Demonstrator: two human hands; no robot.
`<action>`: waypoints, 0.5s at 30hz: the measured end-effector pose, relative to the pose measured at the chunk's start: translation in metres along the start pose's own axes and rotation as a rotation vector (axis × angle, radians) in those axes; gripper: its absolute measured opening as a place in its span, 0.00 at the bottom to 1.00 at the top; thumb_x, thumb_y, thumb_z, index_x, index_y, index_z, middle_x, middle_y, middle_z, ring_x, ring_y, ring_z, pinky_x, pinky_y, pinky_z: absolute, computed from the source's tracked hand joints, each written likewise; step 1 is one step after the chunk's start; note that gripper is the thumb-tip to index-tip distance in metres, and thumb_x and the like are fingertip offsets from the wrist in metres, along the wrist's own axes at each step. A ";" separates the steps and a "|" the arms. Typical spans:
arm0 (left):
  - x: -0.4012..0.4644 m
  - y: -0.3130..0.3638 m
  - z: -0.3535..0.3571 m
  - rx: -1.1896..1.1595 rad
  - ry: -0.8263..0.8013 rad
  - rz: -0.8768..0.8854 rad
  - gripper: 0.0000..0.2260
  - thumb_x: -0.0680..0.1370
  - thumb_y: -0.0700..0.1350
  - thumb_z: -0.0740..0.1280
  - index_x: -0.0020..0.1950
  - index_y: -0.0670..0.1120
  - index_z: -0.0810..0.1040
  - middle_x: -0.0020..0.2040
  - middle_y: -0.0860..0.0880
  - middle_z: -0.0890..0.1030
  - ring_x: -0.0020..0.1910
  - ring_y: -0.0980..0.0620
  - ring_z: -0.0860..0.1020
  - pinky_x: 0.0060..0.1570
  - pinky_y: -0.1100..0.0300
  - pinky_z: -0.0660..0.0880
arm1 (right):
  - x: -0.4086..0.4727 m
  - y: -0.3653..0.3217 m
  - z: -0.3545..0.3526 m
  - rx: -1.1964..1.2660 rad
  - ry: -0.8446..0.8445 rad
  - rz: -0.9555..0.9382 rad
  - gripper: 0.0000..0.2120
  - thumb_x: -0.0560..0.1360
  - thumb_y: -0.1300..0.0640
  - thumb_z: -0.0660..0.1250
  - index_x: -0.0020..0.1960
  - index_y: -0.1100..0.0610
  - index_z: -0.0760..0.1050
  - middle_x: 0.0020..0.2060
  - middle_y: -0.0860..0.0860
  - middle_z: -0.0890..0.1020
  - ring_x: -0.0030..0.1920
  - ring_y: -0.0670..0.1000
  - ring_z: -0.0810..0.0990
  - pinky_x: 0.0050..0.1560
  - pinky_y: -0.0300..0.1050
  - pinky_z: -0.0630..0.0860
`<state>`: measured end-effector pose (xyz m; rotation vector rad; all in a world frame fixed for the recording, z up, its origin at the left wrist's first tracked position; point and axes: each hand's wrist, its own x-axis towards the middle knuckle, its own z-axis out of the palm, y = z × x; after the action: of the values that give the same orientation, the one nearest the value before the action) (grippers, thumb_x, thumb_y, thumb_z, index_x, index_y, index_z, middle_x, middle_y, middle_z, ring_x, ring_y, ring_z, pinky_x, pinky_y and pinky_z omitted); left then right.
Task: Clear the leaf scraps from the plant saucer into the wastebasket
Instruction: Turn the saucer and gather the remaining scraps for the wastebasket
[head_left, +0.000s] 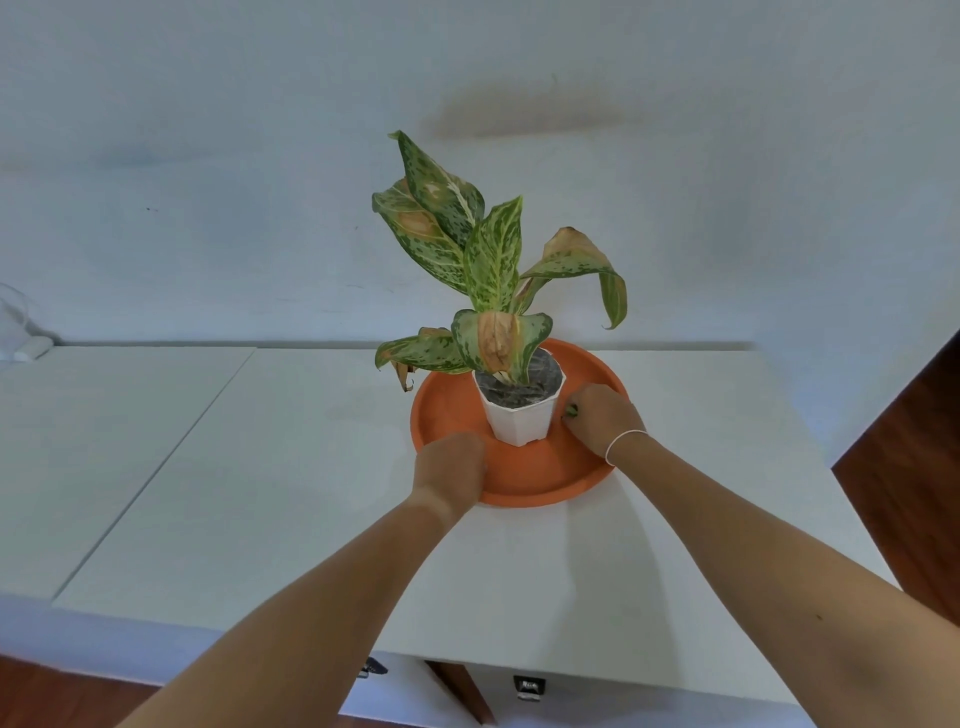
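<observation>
An orange round plant saucer (540, 467) sits on a white table top, with a white pot (519, 415) standing in its middle. The pot holds a plant with spotted green leaves (488, 249), some browned. My left hand (452, 467) rests curled on the saucer's near-left rim; what its fingers hold is hidden. My right hand (602, 410) is inside the saucer just right of the pot, fingertips pinched on a small green leaf scrap (571, 411). No wastebasket is in view.
The white table (260, 467) runs left with a seam, and its front edge is near me. A white wall stands behind it. A dark wooden panel (914, 467) is at the right. Drawers with dark handles (529, 687) show under the table.
</observation>
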<state>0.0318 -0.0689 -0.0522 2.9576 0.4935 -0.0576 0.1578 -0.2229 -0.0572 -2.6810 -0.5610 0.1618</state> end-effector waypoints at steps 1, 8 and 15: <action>0.003 -0.002 0.003 -0.055 -0.003 -0.047 0.11 0.78 0.44 0.59 0.50 0.40 0.79 0.50 0.41 0.82 0.50 0.42 0.80 0.46 0.53 0.74 | -0.001 0.000 -0.001 0.012 0.012 0.014 0.16 0.77 0.58 0.60 0.30 0.54 0.68 0.29 0.50 0.74 0.35 0.53 0.75 0.36 0.43 0.69; 0.038 0.008 -0.013 -0.474 0.022 -0.158 0.20 0.82 0.38 0.53 0.75 0.36 0.57 0.75 0.41 0.63 0.74 0.45 0.62 0.71 0.59 0.57 | -0.007 0.006 -0.020 0.445 0.063 0.215 0.08 0.73 0.59 0.65 0.37 0.62 0.75 0.36 0.59 0.76 0.38 0.53 0.72 0.40 0.43 0.70; 0.011 -0.010 -0.024 -0.076 -0.131 -0.018 0.12 0.80 0.45 0.57 0.56 0.44 0.77 0.54 0.44 0.81 0.53 0.44 0.79 0.52 0.54 0.75 | -0.030 0.017 -0.033 1.141 -0.147 0.453 0.15 0.70 0.59 0.69 0.31 0.55 0.65 0.28 0.51 0.64 0.22 0.47 0.60 0.18 0.35 0.58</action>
<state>0.0396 -0.0527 -0.0301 2.8516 0.4928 -0.2270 0.1426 -0.2609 -0.0324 -1.6224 0.1301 0.5969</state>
